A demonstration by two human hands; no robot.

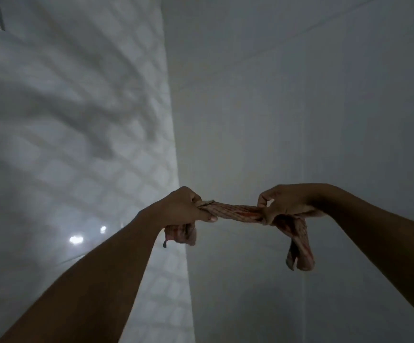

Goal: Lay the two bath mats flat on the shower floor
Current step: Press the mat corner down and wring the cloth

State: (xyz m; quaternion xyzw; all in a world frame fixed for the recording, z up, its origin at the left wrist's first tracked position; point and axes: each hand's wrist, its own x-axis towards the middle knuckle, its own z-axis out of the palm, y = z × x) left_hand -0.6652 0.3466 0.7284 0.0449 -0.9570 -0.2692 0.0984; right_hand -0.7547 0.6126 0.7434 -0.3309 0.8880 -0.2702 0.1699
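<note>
A pinkish, striped bath mat (pixel 235 211) is bunched into a twisted roll and stretched between both hands in front of a tiled wall corner. My left hand (pixel 187 206) grips its left end, and a loose bit of cloth hangs below the fist. My right hand (pixel 285 203) grips the right end, with a longer tail of the mat drooping down beneath the wrist. Both arms are stretched forward. Only one mat is in view, and the shower floor is out of the picture.
A white tiled wall (pixel 89 169) fills the left side and carries bright light reflections (pixel 76 239). A plain pale wall (pixel 312 107) fills the right. The two meet in a vertical corner behind my left hand.
</note>
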